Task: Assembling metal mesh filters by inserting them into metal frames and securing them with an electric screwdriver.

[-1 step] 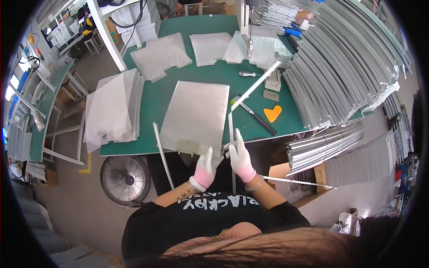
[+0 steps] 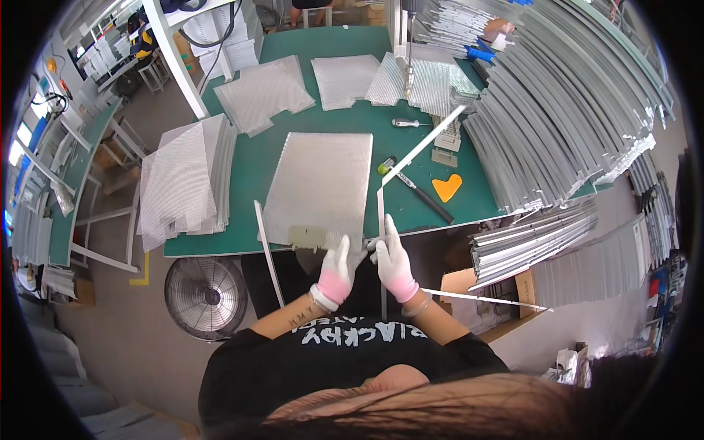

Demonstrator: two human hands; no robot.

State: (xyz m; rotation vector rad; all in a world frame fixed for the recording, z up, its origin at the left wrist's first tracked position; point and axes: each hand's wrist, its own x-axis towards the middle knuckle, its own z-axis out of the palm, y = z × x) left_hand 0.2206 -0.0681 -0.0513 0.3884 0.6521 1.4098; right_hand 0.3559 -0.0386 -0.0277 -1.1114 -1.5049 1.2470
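Observation:
A silver mesh panel (image 2: 319, 187) lies flat on the green table (image 2: 249, 165), its near edge at the table's front. My left hand (image 2: 339, 265), in a white glove with a pink cuff, pinches the panel's near right corner. My right hand (image 2: 394, 260), gloved the same way, is closed on a thin metal strip (image 2: 380, 213) that runs along the panel's right side and reaches down past the table edge. The two hands almost touch at that corner.
A second strip (image 2: 267, 249) hangs over the front edge at the left. A long strip (image 2: 425, 143), a black-handled tool (image 2: 427, 201), an orange scraper (image 2: 447, 188) and a screwdriver (image 2: 403, 123) lie to the right. Mesh stacks (image 2: 183, 183) sit left, strip piles (image 2: 557, 110) right. A fan (image 2: 205, 297) stands on the floor.

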